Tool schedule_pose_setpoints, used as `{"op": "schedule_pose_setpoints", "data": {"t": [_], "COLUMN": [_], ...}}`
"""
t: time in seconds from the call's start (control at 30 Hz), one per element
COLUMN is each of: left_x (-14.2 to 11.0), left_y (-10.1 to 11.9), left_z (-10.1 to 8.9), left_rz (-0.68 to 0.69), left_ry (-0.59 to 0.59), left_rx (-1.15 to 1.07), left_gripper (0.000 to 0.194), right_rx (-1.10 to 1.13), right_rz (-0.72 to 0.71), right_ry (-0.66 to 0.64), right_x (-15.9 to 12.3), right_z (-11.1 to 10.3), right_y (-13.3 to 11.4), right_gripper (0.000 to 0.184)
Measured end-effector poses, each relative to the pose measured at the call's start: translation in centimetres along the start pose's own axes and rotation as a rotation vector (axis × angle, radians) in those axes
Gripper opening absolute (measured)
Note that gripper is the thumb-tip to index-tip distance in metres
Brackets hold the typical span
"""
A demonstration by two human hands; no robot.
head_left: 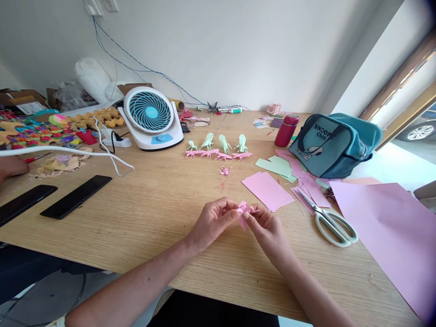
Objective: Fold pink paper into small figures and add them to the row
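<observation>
Both my hands meet over the wooden table (163, 213) near its front edge. My left hand (213, 220) and my right hand (264, 229) pinch a small folded pink paper piece (244, 210) between their fingertips. Just beyond it lies a pink paper sheet (267, 190). Farther back a tiny pink folded figure (225, 170) sits alone, and behind it stands a row of finished pink and green folded figures (220, 147).
White-handled scissors (332, 221) lie right of my hands on pink scraps. A large pink sheet (391, 227) covers the right corner. A teal bag (335, 143), red bottle (286, 131), desk fan (151, 118), two black phones (76, 196) and colourful paper shapes (41, 131) surround. Another person's hand (12, 165) rests far left.
</observation>
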State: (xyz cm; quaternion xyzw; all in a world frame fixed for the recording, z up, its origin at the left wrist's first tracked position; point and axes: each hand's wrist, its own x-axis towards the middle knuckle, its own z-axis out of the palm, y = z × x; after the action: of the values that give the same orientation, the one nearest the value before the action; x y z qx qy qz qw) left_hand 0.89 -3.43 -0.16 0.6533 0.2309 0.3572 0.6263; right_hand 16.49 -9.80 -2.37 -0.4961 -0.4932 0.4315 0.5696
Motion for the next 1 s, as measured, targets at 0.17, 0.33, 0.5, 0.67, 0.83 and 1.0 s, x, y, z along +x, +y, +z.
{"op": "schedule_pose_setpoints", "data": {"t": [0.17,0.33,0.5,0.67,0.83,1.0], "left_x": [0.0,0.1,0.2,0.4,0.5,0.4], "left_y": [0.3,0.3,0.3,0.4,1.1,1.5], "left_z": [-0.5,-0.6,-0.8,-1.2,-1.5,-2.0], "left_rz": [-0.023,-0.044,-0.009,0.108,0.282,0.345], "left_ry": [-0.004,-0.072,-0.117,-0.164,-0.218,-0.251], "left_rx": [-0.093,-0.256,-0.297,-0.21,-0.091,0.031], "left_gripper": [0.031,0.021,0.027,0.025,0.014,0.003], "right_rx": [0.138,0.123,0.156,0.182,0.205,0.205], "right_rz": [0.052,0.092,0.094,0.103,0.115,0.105], "right_ry": [-0.131,-0.22,-0.224,-0.23,-0.285,-0.311], "right_x": [-0.2,-0.4,-0.4,-0.6,-0.7,-0.8], "right_z": [0.0,0.1,0.0,0.0,0.0,-0.2], "right_y": [-1.4,-2.2,-2.2,-2.2,-2.6,-2.6], "right_gripper": [0.034,0.034,0.034,0.032,0.032,0.03]}}
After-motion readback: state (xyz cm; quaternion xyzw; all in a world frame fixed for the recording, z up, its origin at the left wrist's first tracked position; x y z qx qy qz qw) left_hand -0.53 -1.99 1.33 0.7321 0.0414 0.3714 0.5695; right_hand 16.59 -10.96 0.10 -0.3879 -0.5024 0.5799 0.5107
